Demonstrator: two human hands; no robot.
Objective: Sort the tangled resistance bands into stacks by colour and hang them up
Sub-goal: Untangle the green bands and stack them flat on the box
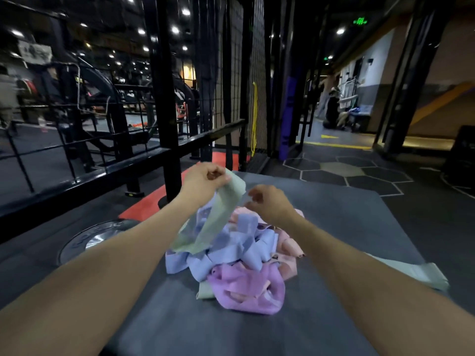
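Observation:
A tangled heap of resistance bands [236, 255] lies on a grey mat [347, 222]: blue bands in the middle, a purple band [252, 291] in front, pink bands [288, 247] to the right. My left hand [203, 179] pinches the top of a pale green band [218, 217] and holds it lifted over the heap; its lower end still hangs into the blue bands. My right hand [267, 201] hovers beside that band with curled fingers, seemingly on its thin edge. Another green band [416, 274] lies flat at the mat's right, under my right forearm.
A black metal rack and railing [167, 98] stands to the left and behind the mat. A weight plate [92, 240] lies on the floor at the left. A yellow band or cord [254, 116] hangs on the mesh wall behind. People stand far off at the right.

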